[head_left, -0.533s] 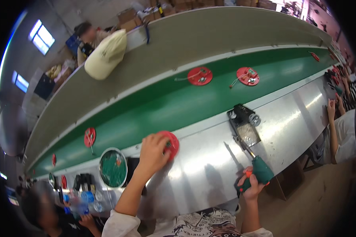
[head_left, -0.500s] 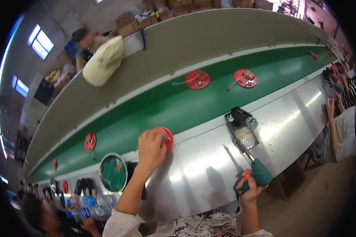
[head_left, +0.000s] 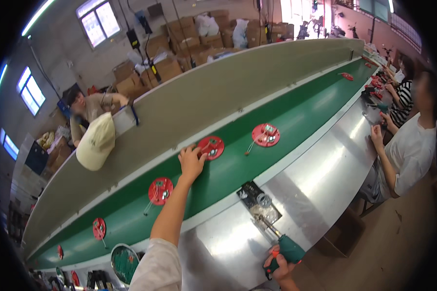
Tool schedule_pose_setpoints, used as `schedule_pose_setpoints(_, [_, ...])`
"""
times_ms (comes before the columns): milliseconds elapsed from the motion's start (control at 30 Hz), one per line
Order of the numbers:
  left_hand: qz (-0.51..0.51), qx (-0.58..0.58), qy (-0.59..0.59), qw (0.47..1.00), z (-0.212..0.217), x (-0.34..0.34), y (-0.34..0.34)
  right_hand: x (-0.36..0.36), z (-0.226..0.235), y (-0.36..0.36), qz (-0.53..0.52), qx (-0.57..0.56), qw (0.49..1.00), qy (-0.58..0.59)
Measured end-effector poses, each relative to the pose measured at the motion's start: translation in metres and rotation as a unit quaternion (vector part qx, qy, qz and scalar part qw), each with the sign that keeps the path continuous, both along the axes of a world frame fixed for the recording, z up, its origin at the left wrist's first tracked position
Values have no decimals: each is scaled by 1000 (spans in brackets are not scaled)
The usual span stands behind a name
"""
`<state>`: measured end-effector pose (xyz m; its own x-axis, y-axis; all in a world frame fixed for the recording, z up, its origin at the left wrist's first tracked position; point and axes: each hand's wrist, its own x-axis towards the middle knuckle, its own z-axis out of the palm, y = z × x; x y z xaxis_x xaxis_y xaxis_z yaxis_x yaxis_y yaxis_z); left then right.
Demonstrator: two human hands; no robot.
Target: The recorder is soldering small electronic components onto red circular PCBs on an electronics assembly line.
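My left hand (head_left: pixel 192 164) reaches over the green belt. Its fingers are closed at the left rim of a red round disc (head_left: pixel 212 147) that carries a small board, wires and a silvery part. The fingertips are partly hidden against the disc. Just left of my forearm, a similar red disc (head_left: pixel 160 191) lies on the belt with its wires trailing. My right hand (head_left: pixel 278 268) is wrapped round the handle of a green and black electric screwdriver (head_left: pixel 290 249). The tool's shaft points up and left, over the metal bench towards a clear bag of small parts (head_left: pixel 271 212).
The green belt (head_left: pixel 238 172) carries several more red discs. Behind it rises a grey-beige partition (head_left: pixel 277 72), with a pale cap (head_left: pixel 96 143) hanging on it and a person beyond. A bowl of green bits (head_left: pixel 125 263) stands lower left. Co-workers sit along the bench at right.
My left hand has let go of one red disc, now on the belt, and moved farther out to another. The view has swung up and right. The screwdriver stays in my right hand.
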<state>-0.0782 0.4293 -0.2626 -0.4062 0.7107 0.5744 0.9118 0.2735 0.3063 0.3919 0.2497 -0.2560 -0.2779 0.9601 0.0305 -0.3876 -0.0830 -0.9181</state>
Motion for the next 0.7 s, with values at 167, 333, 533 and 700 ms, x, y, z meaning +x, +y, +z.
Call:
schedule_pose_setpoints(167, [-9,-6,-242,970,-12,-17,47,2,40,-2,23,-2,999,-22])
schedule_pose_setpoints(333, [-34,-42,-122,991,-22,-22,59,-2,53,-2,30,22,999,-5])
schedule_pose_setpoints(533, [-96,123,-350,924,-15,-22,20,-2,37,-3,9,20,999,33])
schedule_pose_setpoints(700, [-79,187,-405,891,-1,22,-128,2,35,-8,9,26,1000,10])
